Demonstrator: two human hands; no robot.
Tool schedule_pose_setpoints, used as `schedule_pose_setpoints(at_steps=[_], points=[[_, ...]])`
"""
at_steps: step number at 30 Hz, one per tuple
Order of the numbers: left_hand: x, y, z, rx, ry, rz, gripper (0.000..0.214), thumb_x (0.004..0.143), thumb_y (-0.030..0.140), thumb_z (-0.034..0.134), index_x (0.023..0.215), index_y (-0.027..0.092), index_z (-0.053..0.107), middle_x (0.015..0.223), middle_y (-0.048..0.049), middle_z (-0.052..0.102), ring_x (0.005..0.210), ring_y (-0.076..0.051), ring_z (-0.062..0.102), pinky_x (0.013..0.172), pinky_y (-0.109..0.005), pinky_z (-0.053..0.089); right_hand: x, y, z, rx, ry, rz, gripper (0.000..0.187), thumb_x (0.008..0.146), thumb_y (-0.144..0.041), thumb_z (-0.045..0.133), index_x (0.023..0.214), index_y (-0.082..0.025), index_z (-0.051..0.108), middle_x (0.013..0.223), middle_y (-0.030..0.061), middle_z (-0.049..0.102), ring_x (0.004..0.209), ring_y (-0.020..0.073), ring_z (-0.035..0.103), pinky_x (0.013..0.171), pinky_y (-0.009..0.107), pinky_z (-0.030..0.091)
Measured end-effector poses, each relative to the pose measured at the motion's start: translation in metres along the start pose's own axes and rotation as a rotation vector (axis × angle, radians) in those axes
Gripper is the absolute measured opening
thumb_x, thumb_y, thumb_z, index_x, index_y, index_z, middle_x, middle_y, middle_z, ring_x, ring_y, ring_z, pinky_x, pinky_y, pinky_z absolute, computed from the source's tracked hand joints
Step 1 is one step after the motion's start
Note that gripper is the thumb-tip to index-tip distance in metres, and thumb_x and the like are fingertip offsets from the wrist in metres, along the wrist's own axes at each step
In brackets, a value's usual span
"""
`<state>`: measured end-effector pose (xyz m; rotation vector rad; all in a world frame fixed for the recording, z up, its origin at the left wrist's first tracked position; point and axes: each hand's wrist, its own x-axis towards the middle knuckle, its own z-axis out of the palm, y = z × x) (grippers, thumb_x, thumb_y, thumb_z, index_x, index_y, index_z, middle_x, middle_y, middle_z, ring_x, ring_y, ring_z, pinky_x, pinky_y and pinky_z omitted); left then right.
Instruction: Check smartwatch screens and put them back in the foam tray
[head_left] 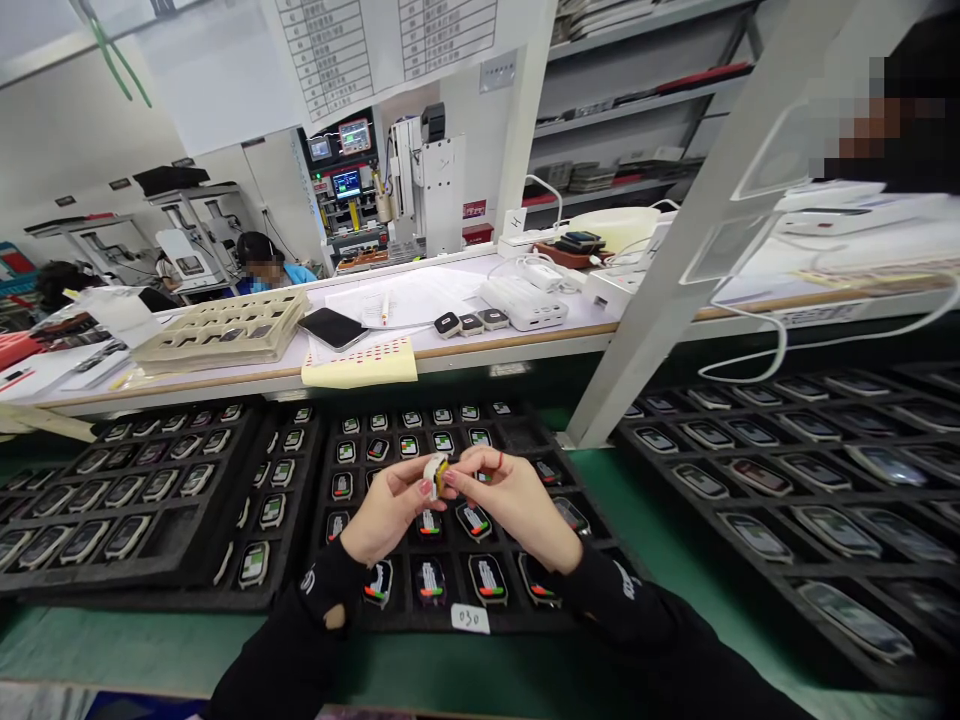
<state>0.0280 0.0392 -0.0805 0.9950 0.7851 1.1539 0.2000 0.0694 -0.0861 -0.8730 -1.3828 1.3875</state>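
Above the middle black foam tray (pixel 517 618), a small watch case (pixel 433 476) is tilted edge-on, pale on one side with a yellow patch on the other. My left hand (pixel 388 508) pinches it from the left between thumb and fingers. From the right, my right hand (pixel 516 496) grips its yellow side with thumb and fingertips. Its face is turned away and partly covered by fingers. Below my hands, several square watches sit in the tray's compartments, many with lit screens, such as the watch (pixel 489 578) near the front.
More trays of watches stand left (pixel 180 590) and right (pixel 720 560) on the green bench (pixel 187 645). A slanted metal post (pixel 667 260) rises to the right. The raised shelf (pixel 450 345) holds a phone (pixel 334 328), a beige tray (pixel 225 340) and cables. People are in the background.
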Motion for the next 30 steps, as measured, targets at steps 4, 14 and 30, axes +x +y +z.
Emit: schedule_pose_setpoints(at_steps=[4, 14, 30], points=[[-0.002, -0.001, 0.002, -0.077, 0.040, 0.005, 0.056, 0.061, 0.038, 0.092, 0.110, 0.019, 0.073, 0.097, -0.0081, 0.072, 0.079, -0.014, 0.065, 0.078, -0.026, 0.052, -0.003, -0.001, 0.002, -0.039, -0.002, -0.061, 0.048, 0.069, -0.065, 0.080, 0.072, -0.018, 0.070, 0.091, 0.0084, 0.060, 0.067, 0.0187, 0.058, 0.048, 0.028, 0.053], [-0.010, -0.016, -0.011, -0.040, -0.006, -0.168, 0.065, 0.058, 0.018, 0.093, 0.118, 0.019, 0.067, 0.104, -0.0091, 0.071, 0.089, -0.016, 0.065, 0.080, -0.025, 0.051, 0.017, 0.026, -0.056, -0.755, -0.055, -0.205, 0.035, 0.092, -0.042, 0.055, 0.115, -0.018, 0.067, 0.118, 0.0142, 0.060, 0.113, 0.0320, 0.057, 0.095, 0.045, 0.051], [-0.023, 0.003, -0.017, 0.207, 0.064, -0.055, 0.057, 0.070, 0.026, 0.085, 0.120, 0.019, 0.058, 0.102, -0.0059, 0.067, 0.070, -0.013, 0.067, 0.066, -0.024, 0.054, 0.025, 0.067, -0.070, -1.019, -0.075, -0.124, 0.037, 0.080, -0.025, 0.074, 0.112, -0.013, 0.062, 0.118, 0.0128, 0.061, 0.093, 0.0226, 0.065, 0.083, 0.030, 0.053]])
